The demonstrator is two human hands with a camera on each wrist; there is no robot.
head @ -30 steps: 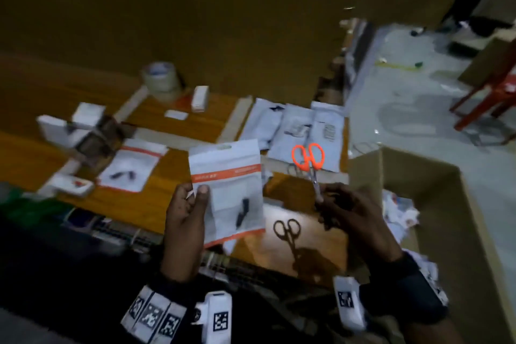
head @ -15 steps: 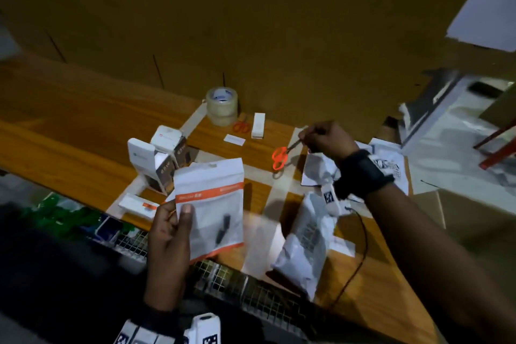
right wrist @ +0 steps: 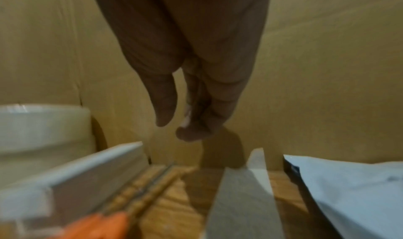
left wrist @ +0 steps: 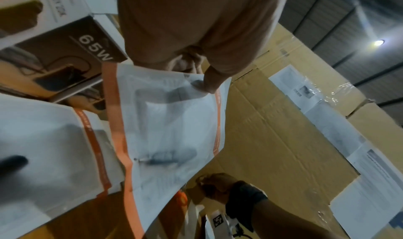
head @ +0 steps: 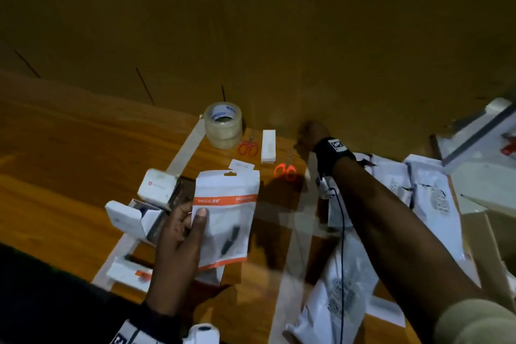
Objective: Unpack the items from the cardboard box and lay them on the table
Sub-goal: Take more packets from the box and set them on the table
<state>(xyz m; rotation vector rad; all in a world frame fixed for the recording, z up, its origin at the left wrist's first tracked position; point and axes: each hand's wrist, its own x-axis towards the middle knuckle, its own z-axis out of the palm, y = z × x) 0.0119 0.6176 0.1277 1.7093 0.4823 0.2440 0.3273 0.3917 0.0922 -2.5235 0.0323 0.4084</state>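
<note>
Two hands were in play, only one loaded. Left hand (head: 178, 246) pinched the white pouch with orange bands (head: 226, 218) by its left edge, thumb on the front, held upright above the near-left part of the wooden table (head: 55, 162); a small dark part showed through its window. Long axis of the pouch ran near-to-far, hang-tab at the far end. A matching pouch (left wrist: 50, 156) already lay on the table just below and left of it in the left wrist view, so the drop spot was straight under the grip and the left hand was clearly the nearer one.

Right hand (head: 308, 134) was far out by the cardboard wall (head: 307, 36), fingers hanging loosely and holding nothing. Orange-handled scissors (head: 284, 170) lay flat on the table just near-left of it, apart from the fingers, blades pointing far. A second pair of scissors (head: 248, 146) sat between the tape roll (head: 223, 126) and a slim white box (head: 268, 145).

Versus half a second earlier: the right hand had been gripping those scissors by the blades over the table; now released and set down, hand moved on toward the wall. Pouch stayed in the same left-hand grip. Cardboard box not in view.
</note>
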